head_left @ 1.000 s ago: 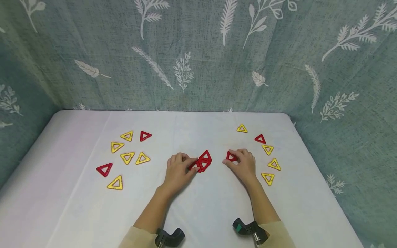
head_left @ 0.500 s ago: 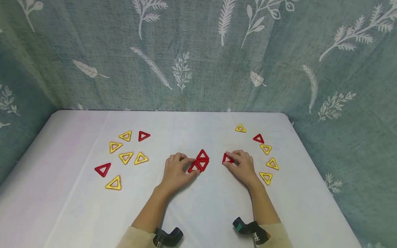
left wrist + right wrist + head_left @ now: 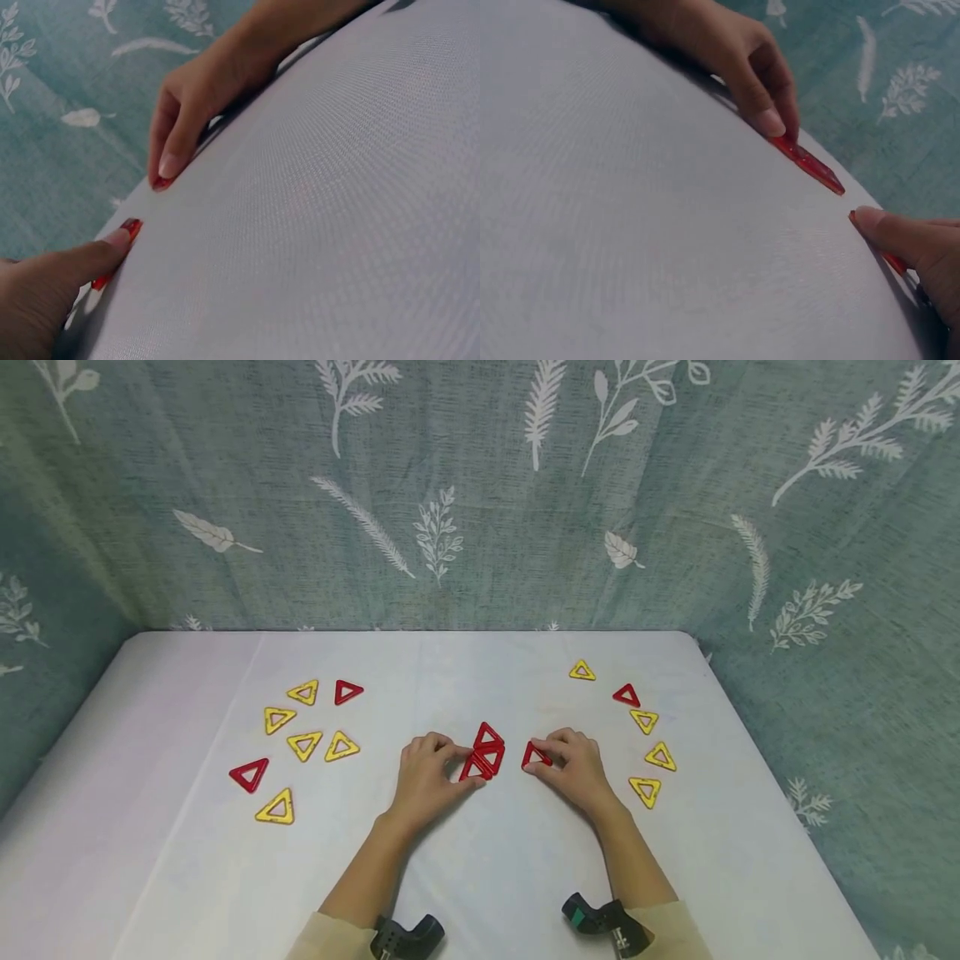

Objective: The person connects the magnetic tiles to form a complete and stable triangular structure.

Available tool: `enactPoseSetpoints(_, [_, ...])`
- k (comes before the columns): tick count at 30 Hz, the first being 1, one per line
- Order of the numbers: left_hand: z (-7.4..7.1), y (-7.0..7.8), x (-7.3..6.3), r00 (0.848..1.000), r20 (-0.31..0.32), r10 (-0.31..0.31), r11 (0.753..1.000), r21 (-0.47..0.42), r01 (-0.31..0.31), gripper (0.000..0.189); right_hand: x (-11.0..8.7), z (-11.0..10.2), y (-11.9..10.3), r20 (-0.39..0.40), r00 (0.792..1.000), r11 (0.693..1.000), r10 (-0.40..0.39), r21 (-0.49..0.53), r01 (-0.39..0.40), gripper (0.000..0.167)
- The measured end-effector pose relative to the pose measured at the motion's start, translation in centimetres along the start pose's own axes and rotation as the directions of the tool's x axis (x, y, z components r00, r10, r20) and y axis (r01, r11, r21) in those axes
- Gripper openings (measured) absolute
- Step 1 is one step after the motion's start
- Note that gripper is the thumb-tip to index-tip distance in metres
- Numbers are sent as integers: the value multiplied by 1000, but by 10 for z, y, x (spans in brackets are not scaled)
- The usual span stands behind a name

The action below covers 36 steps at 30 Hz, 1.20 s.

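Three red triangular frame tiles [image 3: 489,746] lie edge to edge in a cluster mid-table. My left hand [image 3: 429,781] pinches the cluster's lower-left tile [image 3: 480,778] between thumb and fingers. Just right of the cluster, a separate red triangular tile [image 3: 527,756] is pinched by my right hand [image 3: 576,768], its fingers covering the right side. A small gap divides this tile from the cluster. The right wrist view shows both hands low at the white surface, the left hand's red tile [image 3: 810,166] pointing toward the right hand [image 3: 930,247].
Several yellow triangular tiles [image 3: 276,808] and two red ones [image 3: 241,772] lie loose on the left. On the right are several yellow tiles [image 3: 645,781] and one red tile [image 3: 625,701]. A leaf-patterned green cloth [image 3: 480,560] rises behind the white table [image 3: 225,877].
My right hand has slid its red tile leftward, narrowing the gap to the cluster. The left hand stays on the cluster, whose tiles have turned slightly.
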<state>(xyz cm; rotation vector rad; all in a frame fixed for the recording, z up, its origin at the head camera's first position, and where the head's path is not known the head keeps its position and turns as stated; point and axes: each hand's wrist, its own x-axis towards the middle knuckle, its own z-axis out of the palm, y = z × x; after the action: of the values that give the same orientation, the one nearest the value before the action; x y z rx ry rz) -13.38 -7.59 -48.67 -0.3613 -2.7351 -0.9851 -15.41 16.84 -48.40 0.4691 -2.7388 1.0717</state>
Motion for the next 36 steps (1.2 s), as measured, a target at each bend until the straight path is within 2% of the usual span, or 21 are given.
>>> enactPoseSetpoints(5, [-3,1,0,999,34,-8,1000,-11,8,40,-1,7,-1,-43,995,996,-91,-8,91,39])
enactPoseSetpoints(9, [-5,1,0,998,62,-6,1000,-16,7,39,-2,7,-6,-11,998,998,-70,-10,70,41])
enactPoseSetpoints(14, [-7,2,3,998,63,21,1000,-12,-20,40,0,7,-11,12,998,998,-55,-17,55,43])
enactPoseSetpoints(22, [-7,2,2,997,79,17,1000,-2,-16,43,-1,13,-14,22,993,992,-117,-35,118,42])
enactPoseSetpoints(26, [-4,1,-2,996,88,23,1000,-7,-22,43,-3,15,-16,30,992,992,-119,-42,120,43])
enactPoseSetpoints(31, [-4,1,-3,998,61,33,999,-19,-32,41,-2,15,-18,57,991,990,-122,-70,126,46])
enactPoseSetpoints(36, [-4,2,-1,997,57,43,999,-25,-41,41,-1,13,-18,51,990,987,-134,-83,138,48])
